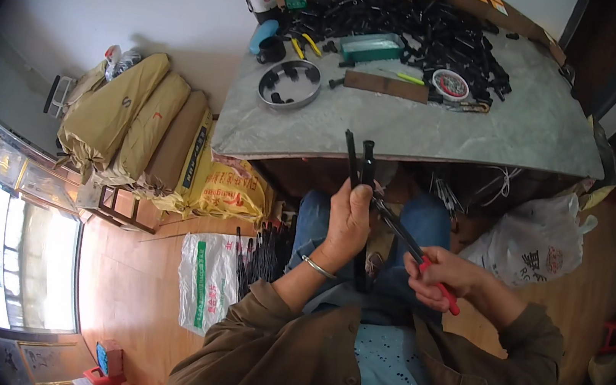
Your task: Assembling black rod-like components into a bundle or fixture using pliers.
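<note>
My left hand (349, 224), in front of the table's near edge, is closed round several long black parts. Among them are a thick black tube (368, 161) with a flared top and a thinner black rod (350, 148), both sticking up past my fingers. Below the hand, a black length runs down between my knees. My right hand (440, 274) grips a red-handled tool (451, 299) at the right; my fingers cover much of it, so its exact kind is unclear. A long dark shaft (403, 231) slants from this hand up to the left hand's parts.
On the grey table (408, 132) lie a heap of black parts (421, 22), a round tray (286, 105), a teal box (372, 49), a small white tub (450, 85) and yellow-handled pliers (311, 44). Sacks (115, 100) stand left, a white plastic bag (536, 244) right, black rods (268, 253) on the floor.
</note>
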A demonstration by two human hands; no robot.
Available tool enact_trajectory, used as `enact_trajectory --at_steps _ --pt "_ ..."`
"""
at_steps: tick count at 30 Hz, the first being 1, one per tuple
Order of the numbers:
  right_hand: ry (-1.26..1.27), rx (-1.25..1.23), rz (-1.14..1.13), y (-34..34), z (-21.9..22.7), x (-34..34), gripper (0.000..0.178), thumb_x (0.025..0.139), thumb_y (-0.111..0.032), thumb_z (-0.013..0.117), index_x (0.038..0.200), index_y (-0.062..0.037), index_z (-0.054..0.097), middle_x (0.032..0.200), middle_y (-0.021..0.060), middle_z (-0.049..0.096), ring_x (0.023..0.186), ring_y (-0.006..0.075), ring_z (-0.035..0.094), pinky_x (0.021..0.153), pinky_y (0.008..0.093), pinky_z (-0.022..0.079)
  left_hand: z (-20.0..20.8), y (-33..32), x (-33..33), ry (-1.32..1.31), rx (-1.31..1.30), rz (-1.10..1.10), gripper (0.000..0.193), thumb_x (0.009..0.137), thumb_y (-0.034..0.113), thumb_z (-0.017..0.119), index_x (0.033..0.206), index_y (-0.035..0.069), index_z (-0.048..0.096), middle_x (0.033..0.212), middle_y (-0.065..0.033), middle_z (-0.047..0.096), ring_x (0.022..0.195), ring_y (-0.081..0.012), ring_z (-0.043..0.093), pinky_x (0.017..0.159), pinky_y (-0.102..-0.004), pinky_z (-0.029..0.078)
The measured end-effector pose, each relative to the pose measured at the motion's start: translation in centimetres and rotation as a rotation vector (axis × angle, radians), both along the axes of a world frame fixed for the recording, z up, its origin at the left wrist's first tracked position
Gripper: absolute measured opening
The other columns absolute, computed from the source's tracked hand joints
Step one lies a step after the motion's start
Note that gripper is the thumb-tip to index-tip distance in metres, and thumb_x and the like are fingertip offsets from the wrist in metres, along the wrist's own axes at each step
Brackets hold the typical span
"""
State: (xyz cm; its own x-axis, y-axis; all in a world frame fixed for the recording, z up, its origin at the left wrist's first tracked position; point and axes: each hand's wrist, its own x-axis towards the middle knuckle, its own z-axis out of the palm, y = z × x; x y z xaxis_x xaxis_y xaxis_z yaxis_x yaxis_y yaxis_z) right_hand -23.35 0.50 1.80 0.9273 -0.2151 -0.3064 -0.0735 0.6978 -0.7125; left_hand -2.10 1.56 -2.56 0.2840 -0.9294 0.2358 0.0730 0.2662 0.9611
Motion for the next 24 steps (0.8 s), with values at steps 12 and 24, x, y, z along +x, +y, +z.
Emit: enact_trajectory --at_steps 12,24 --pt "0.034 0.124 -0.069 -0.1 -0.1 -0.1 0.020 0.088 -0.017 0.058 0.096 0.0005 0.052 0.075 0.0078 0.058 0.052 0.0149 0.058 0.041 0.0274 0.046 -0.3 0.1 -0.1 0.076 0.016 -0.078 0.046 0.097 0.048 0.040 0.093 0.005 0.051 0.055 0.0023 0.043 0.039 -0.0048 0.037 0.036 -0.0214 0.030" --pt "0.439 -0.371 -0.039 -1.8 1.6 -0.4 0.030 0.087 -0.020 0.060 0.107 0.0019 0.052 0.074 0.0061 0.061 0.059 0.0106 0.057 0.055 0.0268 0.047 0.2 -0.6 1.1 0.218 0.085 -0.125 0.050 0.094 0.055 0.041 0.088 0.006 0.050 0.058 0.0024 0.046 0.042 -0.0031 0.040 0.037 -0.0190 0.030"
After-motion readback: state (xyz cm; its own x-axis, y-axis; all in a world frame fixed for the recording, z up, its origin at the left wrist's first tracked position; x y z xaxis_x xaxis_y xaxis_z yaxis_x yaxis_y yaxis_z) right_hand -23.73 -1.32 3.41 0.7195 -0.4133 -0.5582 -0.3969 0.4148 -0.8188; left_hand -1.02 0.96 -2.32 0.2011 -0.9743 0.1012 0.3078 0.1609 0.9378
